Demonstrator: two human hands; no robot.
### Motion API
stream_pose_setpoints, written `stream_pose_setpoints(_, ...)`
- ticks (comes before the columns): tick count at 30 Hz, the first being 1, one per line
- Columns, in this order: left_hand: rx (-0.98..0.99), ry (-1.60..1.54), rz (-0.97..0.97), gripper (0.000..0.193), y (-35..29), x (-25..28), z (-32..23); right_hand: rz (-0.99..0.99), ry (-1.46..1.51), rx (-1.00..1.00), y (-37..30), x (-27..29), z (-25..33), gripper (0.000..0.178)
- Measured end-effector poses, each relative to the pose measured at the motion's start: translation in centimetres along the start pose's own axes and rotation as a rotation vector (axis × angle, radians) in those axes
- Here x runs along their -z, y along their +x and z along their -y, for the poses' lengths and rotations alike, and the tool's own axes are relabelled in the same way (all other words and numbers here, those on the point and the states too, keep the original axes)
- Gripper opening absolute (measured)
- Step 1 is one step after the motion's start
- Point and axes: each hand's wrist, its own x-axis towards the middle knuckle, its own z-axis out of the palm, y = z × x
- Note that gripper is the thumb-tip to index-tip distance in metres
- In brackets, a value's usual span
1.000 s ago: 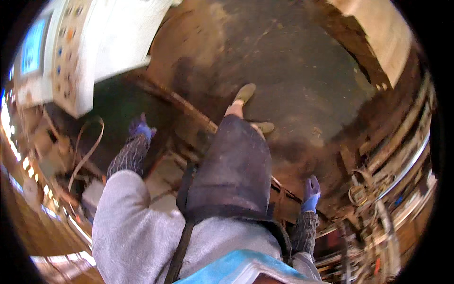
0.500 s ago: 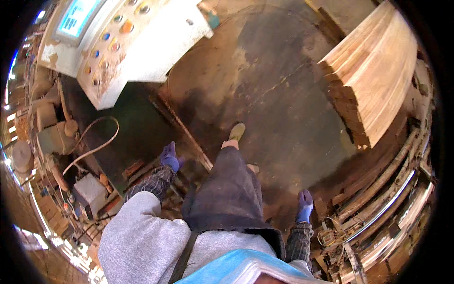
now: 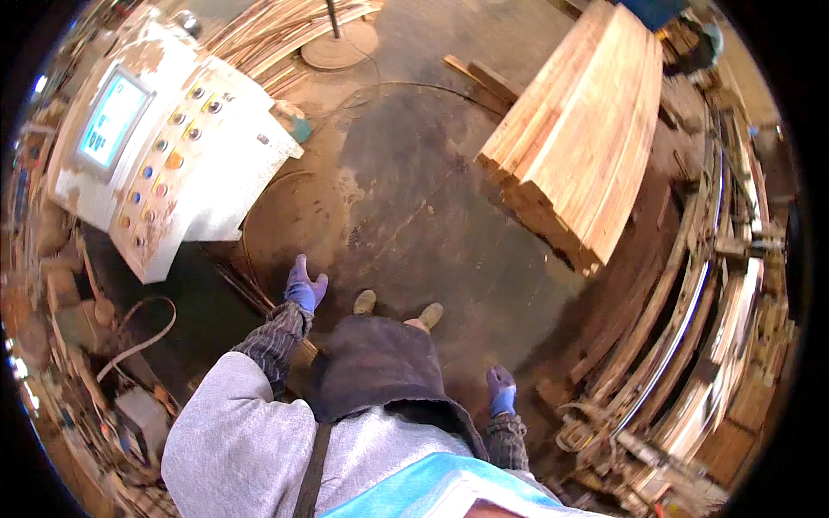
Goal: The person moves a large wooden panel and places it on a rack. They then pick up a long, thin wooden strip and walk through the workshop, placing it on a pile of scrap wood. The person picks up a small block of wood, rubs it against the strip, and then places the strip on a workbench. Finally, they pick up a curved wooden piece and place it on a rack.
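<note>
My left hand [image 3: 306, 286], in a purple-blue glove, is held out in front of me at the left. Its fingers are stretched and the thumb stands apart, with nothing in it. The nearest thing ahead of it is a white control console [image 3: 203, 160] with a lit screen [image 3: 110, 119] and several coloured knobs and buttons; the hand does not touch it. My right hand [image 3: 501, 391], gloved alike, hangs low beside my dark apron [image 3: 377, 358]. Its fingers look loosely curled, and I see nothing in them.
A stack of long wooden boards [image 3: 580, 138] stands ahead right. Rails [image 3: 682, 319] and timber run along the right. Thin wood strips [image 3: 285, 39] lie behind the console. A pale hose [image 3: 142, 341] loops over machinery at the left. Another person [image 3: 695, 43] is at the far right.
The view has moved: the console and board stack sit further left, and wood strips and another person have come into view. My feet have shifted; both shoes now show. My left hand stays open.
</note>
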Motion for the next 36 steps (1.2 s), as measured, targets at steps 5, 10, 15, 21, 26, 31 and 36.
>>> stream_pose_setpoints(5, 0.37, -0.378, -0.022, 0.073, -5.4, -4.5, 3.0, 0.156, -0.432, 0.293, 3.5, 4.1, 6.8, 0.021)
stream_pose_setpoints(10, 0.764, -0.472, -0.059, 0.074, -12.1, -7.7, 10.6, 0.257, -0.486, 0.442, 11.2, 4.0, 14.4, 0.024)
stream_pose_setpoints(15, 1.077, -0.898, -0.177, 0.063, -21.2, -2.9, 13.5, 0.524, -0.397, 0.665, 15.7, -2.9, 22.1, 0.023)
stream_pose_setpoints(21, 1.247, -1.409, -1.063, 0.042, -32.1, -2.5, 17.4, 0.932, -0.621, 0.555, 13.2, -21.2, 31.6, 0.026)
stream_pose_setpoints(26, 0.969, -1.973, -2.091, 0.03, -39.1, -10.0, 13.4, 1.291, -0.336, 0.125, 12.6, -37.3, 34.5, 0.034)
stream_pose_setpoints(31, 0.969, -2.096, -2.605, 0.027, -43.9, -20.2, 2.5, 1.658, -1.206, 1.037, -7.3, -43.4, 31.4, 0.038)
stream_pose_setpoints(36, 1.09, -2.111, -2.609, 0.027, -49.8, -22.2, -1.3, 2.008, -1.07, 1.59, -17.4, -50.4, 20.2, 0.032)
